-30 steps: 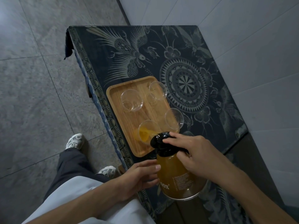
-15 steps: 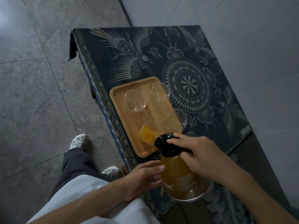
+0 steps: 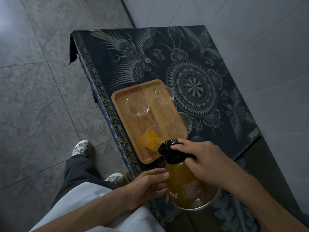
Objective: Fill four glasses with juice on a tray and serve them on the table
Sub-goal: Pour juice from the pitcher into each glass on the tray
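Observation:
A glass jug (image 3: 185, 185) of orange juice with a black lid is tilted toward the wooden tray (image 3: 123, 118). My right hand (image 3: 200, 158) grips the jug at its lid and neck, fingers curled over the top. My left hand (image 3: 147, 186) steadies the jug's side with straight fingers. Juice streams from the spout into the near-left glass (image 3: 153, 137), which holds a little orange juice. Three clear glasses stand empty on the tray: far left (image 3: 137, 105), far right (image 3: 164, 95) and near right (image 3: 182, 125).
The tray sits near the left edge of a table under a dark patterned cloth (image 3: 192, 84). A tiled wall (image 3: 250, 39) runs along the right. Grey floor tiles (image 3: 41, 97) lie to the left, with my legs and white shoes (image 3: 81, 148) beside the table.
The juice level in the near-left glass has risen slightly as the pour goes on. Both hands keep their hold on the tilted jug.

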